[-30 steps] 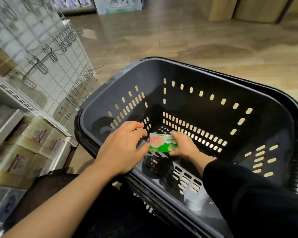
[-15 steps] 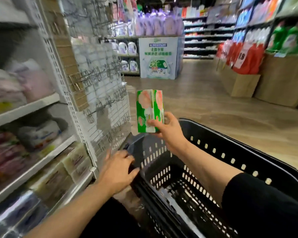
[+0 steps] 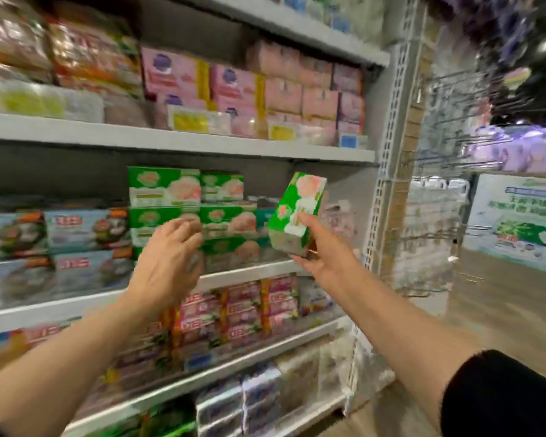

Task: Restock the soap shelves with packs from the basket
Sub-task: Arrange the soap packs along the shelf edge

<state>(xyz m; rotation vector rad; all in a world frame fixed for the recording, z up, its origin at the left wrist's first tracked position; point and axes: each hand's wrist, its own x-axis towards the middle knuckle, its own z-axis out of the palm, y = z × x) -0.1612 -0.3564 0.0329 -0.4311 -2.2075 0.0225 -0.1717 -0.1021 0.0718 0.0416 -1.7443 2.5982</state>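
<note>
Right hand (image 3: 320,252): gripping the green soap pack (image 3: 293,212) by its lower end.
Left hand (image 3: 167,263): hovering, fingers spread, holding nothing.
Pack axis: standing upright, leaning right; glossy rectangular carton.

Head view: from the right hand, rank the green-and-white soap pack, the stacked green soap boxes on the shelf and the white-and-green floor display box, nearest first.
1. Green-and-white soap pack: held in the right hand.
2. Stacked green soap boxes: on the shelf, left of the hand.
3. White-and-green floor display box: far right, down the aisle.
</note>
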